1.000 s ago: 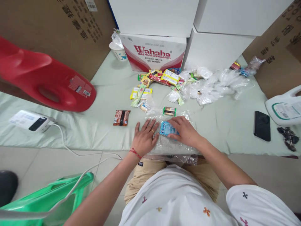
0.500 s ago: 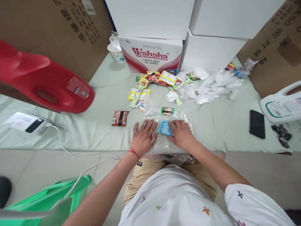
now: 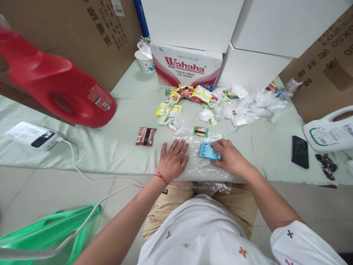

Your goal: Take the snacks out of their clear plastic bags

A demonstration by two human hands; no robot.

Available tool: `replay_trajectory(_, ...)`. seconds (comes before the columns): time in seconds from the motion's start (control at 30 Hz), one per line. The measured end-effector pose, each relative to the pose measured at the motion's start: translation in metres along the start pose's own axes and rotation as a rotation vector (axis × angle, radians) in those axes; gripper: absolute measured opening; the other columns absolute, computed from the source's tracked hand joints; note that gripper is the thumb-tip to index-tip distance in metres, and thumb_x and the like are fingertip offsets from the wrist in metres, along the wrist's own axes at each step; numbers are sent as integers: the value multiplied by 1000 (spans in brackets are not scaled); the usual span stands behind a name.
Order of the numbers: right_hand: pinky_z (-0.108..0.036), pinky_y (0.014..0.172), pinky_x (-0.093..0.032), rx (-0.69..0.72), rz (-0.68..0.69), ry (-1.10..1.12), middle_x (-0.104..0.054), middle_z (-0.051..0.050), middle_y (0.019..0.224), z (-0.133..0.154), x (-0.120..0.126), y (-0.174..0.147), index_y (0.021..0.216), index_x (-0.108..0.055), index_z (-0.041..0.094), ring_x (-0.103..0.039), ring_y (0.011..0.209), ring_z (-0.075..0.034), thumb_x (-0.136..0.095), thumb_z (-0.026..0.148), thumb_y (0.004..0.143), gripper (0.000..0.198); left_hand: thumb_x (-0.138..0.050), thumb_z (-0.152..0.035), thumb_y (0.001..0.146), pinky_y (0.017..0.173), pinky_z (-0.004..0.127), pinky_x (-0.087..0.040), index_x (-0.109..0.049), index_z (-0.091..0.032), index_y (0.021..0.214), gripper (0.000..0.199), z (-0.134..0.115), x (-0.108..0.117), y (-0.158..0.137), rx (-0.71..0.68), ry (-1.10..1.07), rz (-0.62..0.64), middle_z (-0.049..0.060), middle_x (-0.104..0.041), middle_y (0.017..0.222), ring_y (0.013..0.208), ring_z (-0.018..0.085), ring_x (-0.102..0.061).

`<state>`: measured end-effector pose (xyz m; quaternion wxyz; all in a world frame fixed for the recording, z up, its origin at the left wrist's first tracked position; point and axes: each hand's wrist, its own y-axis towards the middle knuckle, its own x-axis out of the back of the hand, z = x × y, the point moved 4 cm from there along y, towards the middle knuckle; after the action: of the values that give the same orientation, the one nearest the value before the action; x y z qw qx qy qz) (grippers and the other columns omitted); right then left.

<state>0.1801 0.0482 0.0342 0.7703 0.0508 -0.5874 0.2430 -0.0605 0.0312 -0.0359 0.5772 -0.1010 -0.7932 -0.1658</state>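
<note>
Both forearms (image 3: pixel 273 195) slant inward from the near side, elbows wide, to the clear plastic film (image 3: pixel 190 169), whose thin, shiny, creased near end hangs over the edge of the cloth-covered surface (image 3: pixel 132 160). Left hand (image 3: pixel 172 162) palm down and flat at the film's left edge, fingers straight and a little apart, grip holding nothing; red cord (image 3: pixel 161 177) around the wrist, ring (image 3: pixel 182 152) on one finger. Right hand (image 3: pixel 230 156) back up, wrist angled inward over the film's right side, fingers curled, grip clamped on the right end of the blue packet (image 3: pixel 206 151). Packet is flat, roughly rectangular, printed, on or just above the film's right half. Black phone (image 3: pixel 300 151), smooth slab, well right of the film. Brown packet (image 3: pixel 146 136), puffy and glossy, left of the film. Small green-edged packet (image 3: pixel 200 131) at the film's far edge. Beyond the film, a heap of printed snack packets (image 3: pixel 202 94); far right of it, crumpled see-through wrappers (image 3: pixel 256 108). Straight behind, flat-faced cardboard Wahaha box (image 3: pixel 186 68).
</note>
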Motion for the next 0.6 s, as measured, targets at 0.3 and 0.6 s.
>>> replay_trajectory(0.3, -52, 105, -45, 95, 55, 58, -54, -17, 144, 35, -30, 11, 146, -57, 18, -49, 127, -36, -74, 22, 85, 63, -40, -38, 107, 127, 64, -18, -52, -30, 154, 49, -2, 3, 0, -6, -5, -23, 6, -47, 164, 153, 31, -42)
replay_trajectory(0.6, -55, 108, -46, 130, -103, 159, -56, -17, 143, 17, -49, 5, 141, -61, 21, -49, 130, -38, -86, 34, 80, 67, -44, -39, 106, 128, 64, -17, -52, -32, 154, 49, 0, 1, 0, -7, -8, -41, 6, -49, 162, 152, 31, -44)
